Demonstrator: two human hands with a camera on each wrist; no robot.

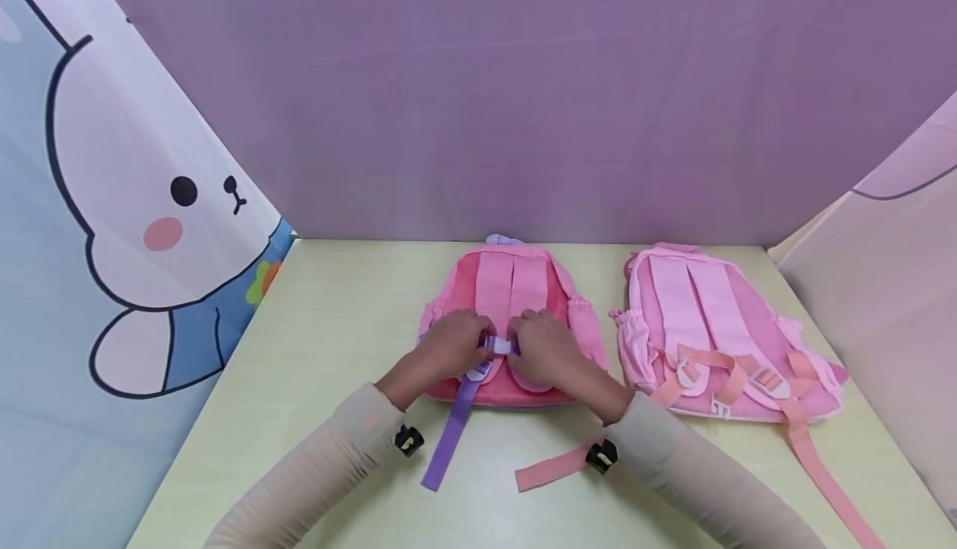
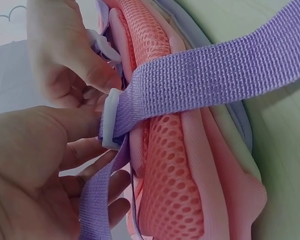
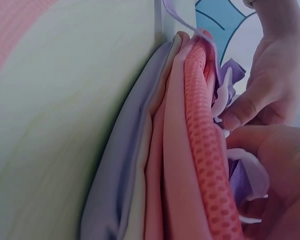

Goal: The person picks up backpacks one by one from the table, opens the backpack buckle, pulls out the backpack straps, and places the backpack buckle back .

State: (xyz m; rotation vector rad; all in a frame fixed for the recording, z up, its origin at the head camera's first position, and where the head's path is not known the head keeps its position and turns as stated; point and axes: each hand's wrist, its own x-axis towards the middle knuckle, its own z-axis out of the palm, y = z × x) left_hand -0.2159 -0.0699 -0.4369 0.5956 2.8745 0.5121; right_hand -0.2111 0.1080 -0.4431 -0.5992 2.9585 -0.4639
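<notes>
Across the back of a pink backpack, the left hand and right hand face each other, each grip pinching one side of a white buckle. One purple strap trails toward the near side. The backpack lies mid-counter, straps up; a second backpack with peach straps lies just right.

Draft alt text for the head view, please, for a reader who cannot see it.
A left hand and a right hand hold a white buckle over a pink backpack that lies on a table with a purple strap trailing toward the viewer. A second backpack, also pink, with orange straps, lies on the right.
</notes>
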